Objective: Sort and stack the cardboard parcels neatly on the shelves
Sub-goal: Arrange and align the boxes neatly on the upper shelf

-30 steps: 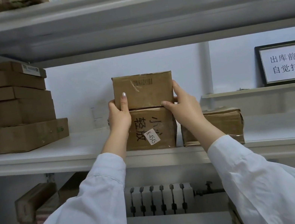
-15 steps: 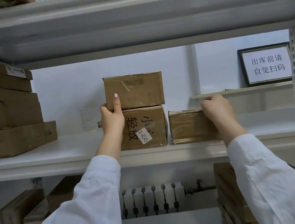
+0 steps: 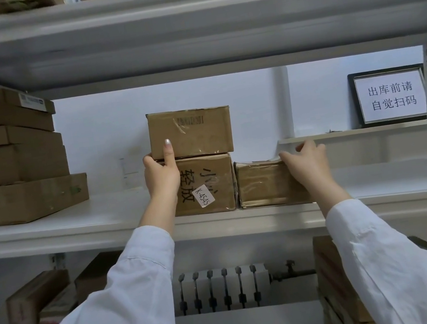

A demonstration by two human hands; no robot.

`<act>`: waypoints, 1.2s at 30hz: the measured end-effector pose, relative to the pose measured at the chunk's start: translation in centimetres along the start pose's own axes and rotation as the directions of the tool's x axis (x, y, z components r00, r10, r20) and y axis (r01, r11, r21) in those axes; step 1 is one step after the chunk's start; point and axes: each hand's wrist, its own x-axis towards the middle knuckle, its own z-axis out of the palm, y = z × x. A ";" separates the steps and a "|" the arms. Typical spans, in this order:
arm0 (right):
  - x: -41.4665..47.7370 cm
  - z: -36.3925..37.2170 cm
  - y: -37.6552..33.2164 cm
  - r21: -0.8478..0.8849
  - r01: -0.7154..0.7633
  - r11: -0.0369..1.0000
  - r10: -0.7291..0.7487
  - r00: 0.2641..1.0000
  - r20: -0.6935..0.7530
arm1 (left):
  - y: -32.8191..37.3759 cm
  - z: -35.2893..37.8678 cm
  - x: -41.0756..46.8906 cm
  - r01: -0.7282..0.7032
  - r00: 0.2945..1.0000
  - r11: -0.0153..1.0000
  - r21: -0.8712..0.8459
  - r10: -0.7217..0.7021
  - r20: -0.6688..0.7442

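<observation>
A white metal shelf (image 3: 75, 229) runs across a pale wall. At its left end stands a stack of flat parcels (image 3: 14, 157), with bare shelf between it and the middle pile. The left hand (image 3: 162, 176) grips the top parcel (image 3: 193, 132) at its lower-left corner, thumb straight up its front and fingers wrapped round its side. This parcel sits on the lower parcel (image 3: 205, 186), labelled K-4545. Touching that one's right side lies the low parcel (image 3: 264, 184), near the shelf's front lip. The right hand (image 3: 307, 165) clasps its upper right end with curled fingers. Open shelf continues rightward below a framed sign (image 3: 390, 96).
</observation>
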 end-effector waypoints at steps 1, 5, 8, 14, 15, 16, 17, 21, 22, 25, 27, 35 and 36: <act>0.0 0.1 0.0 -0.005 0.013 1.000 -0.013 1.000 0.010 | 0.0 -0.2 0.1 0.001 1.000 1.000 0.008 -0.001 -0.012; -0.5 1.1 -0.1 0.026 0.062 0.998 -0.063 0.995 0.079 | -0.6 -1.1 1.1 0.034 0.996 0.995 0.093 -0.026 -0.084; -0.9 1.6 0.1 0.040 0.103 0.994 -0.107 0.990 0.096 | -1.4 -1.5 1.6 0.032 0.996 0.993 0.117 -0.021 -0.090; -1.2 2.3 0.5 0.030 0.119 0.992 -0.121 0.990 0.076 | -1.9 -1.8 1.6 -0.017 1.000 0.999 0.050 0.018 -0.011; -1.2 2.4 0.6 0.029 0.121 0.992 -0.123 0.989 0.086 | -2.0 -1.9 1.7 -0.015 1.000 1.000 0.011 0.015 0.023; -1.3 2.5 0.6 0.031 0.123 0.992 -0.125 0.987 0.098 | -2.3 -2.0 1.8 -0.013 0.998 0.999 -0.031 0.015 0.062; -1.4 2.6 0.7 0.030 0.126 0.992 -0.129 0.986 0.109 | -2.7 -2.2 2.0 -0.011 0.995 0.998 -0.064 0.017 0.095; -1.8 2.8 1.0 0.021 0.153 0.988 -0.154 0.980 0.125 | -4.0 -2.5 1.6 0.043 0.990 0.995 -0.090 -0.030 0.141; -1.9 2.8 1.1 0.028 0.154 0.988 -0.156 0.980 0.120 | -4.1 -2.5 1.3 0.044 0.990 0.994 -0.097 -0.030 0.139; -2.1 2.8 1.2 0.052 0.145 0.988 -0.150 0.985 0.089 | -3.8 -2.0 0.8 0.020 0.993 0.995 -0.098 -0.008 0.115; -2.5 2.7 1.2 0.061 0.131 0.989 -0.135 0.988 0.068 | -3.7 -1.6 0.5 0.000 0.998 0.999 -0.035 0.003 0.059; -4.6 2.4 2.6 0.031 0.158 0.987 -0.157 0.987 -0.025 | -2.3 0.5 -4.3 -0.005 0.990 0.995 0.099 0.019 -0.142; -4.9 2.5 2.9 0.028 0.179 0.983 -0.178 0.983 -0.036 | -2.4 0.7 -4.8 -0.024 0.987 0.995 0.093 0.039 -0.158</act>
